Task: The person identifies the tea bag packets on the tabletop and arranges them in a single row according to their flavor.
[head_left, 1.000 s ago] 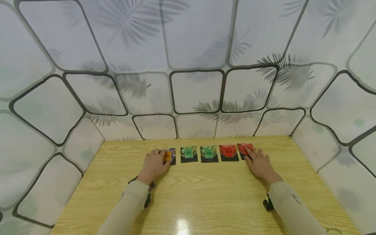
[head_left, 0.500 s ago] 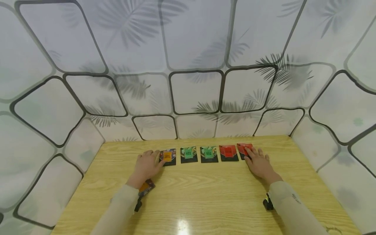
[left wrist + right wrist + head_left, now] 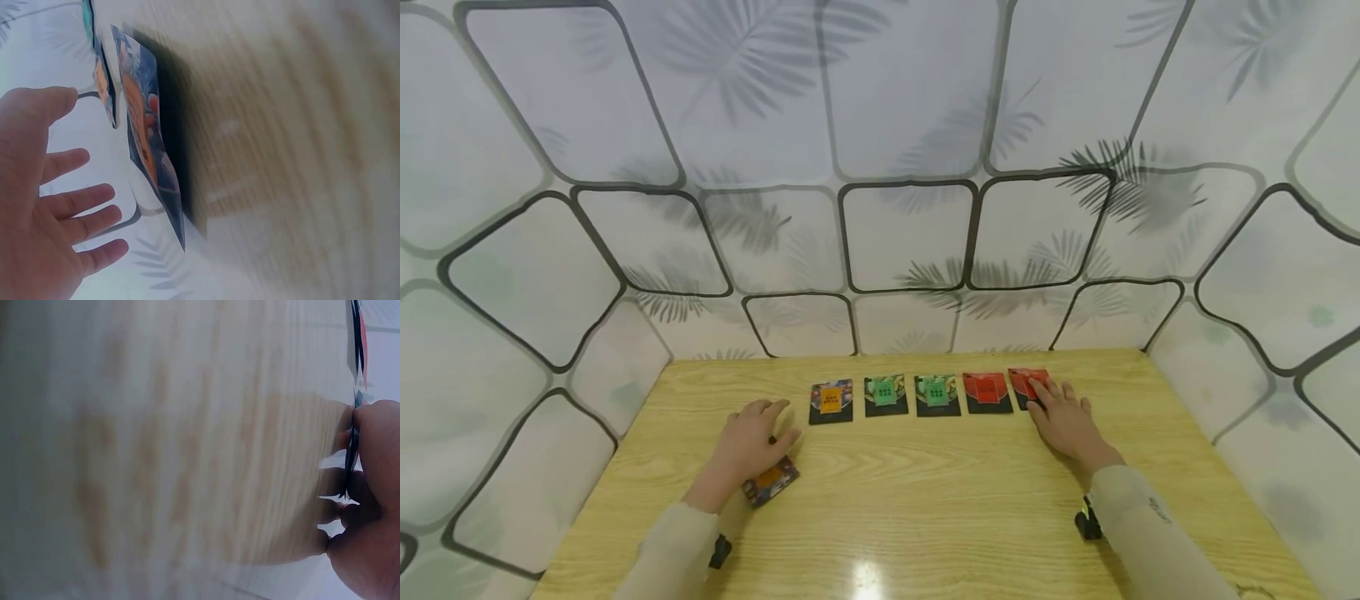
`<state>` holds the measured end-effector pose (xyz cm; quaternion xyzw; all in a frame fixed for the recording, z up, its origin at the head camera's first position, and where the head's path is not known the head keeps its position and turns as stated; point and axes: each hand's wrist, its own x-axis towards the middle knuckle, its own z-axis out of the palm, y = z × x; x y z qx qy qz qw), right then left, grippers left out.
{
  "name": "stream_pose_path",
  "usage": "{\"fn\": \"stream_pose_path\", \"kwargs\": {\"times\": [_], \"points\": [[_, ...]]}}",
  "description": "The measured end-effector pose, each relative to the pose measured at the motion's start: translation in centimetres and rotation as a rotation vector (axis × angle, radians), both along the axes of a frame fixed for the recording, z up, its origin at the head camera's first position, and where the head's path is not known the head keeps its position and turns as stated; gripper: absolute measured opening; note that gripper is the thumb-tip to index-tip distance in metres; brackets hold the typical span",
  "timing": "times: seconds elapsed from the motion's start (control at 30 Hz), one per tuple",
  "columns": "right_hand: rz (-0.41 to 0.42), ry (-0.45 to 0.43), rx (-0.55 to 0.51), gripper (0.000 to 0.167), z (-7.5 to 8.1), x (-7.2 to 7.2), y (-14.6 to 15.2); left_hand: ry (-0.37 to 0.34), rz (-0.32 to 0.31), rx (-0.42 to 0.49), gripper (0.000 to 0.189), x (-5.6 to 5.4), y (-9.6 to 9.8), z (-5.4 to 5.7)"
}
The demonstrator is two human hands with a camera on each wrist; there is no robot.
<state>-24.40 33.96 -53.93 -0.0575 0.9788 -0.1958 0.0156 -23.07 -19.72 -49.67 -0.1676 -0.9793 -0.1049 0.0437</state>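
My left hand hovers over a loose flat packet with an orange label, which lies askew on the table. In the left wrist view the fingers are spread and apart from that packet. Farther back, a row begins with another orange-labelled packet. Two green-labelled packets come after it, a left one and a right one, then a red packet. At the row's right end, the fingertips of my right hand rest on a second red packet, partly covering it.
The wood-grain table ends at a pale wall patterned with leaves and rounded frames. Similar panels rise at both sides. Dark camera mounts sit at the left cuff and the right cuff.
My left hand has let go of the row's orange-labelled packet and drawn back left and nearer, over the loose packet. My right hand has stayed on the end red packet.
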Motion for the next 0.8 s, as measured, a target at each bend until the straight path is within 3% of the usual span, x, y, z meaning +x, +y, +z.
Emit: {"fn": "stream_pose_path", "kwargs": {"times": [0.13,0.37,0.67,0.8], "points": [[0.000,-0.004,-0.001,0.062,0.0,0.0,-0.1,0.038,-0.016,0.010,0.059,1.2,-0.6,-0.1],[0.004,-0.002,0.005,0.062,-0.1,0.0,0.0,0.005,-0.017,0.046,0.058,3.1,-1.3,-0.5],[0.005,-0.011,0.011,0.063,-0.2,-0.1,0.1,0.050,-0.023,0.040,0.057,4.6,-1.9,-1.4],[0.006,-0.015,0.005,0.063,-0.1,-0.1,0.1,0.032,-0.004,0.048,0.052,5.1,-2.2,-1.4]]}}
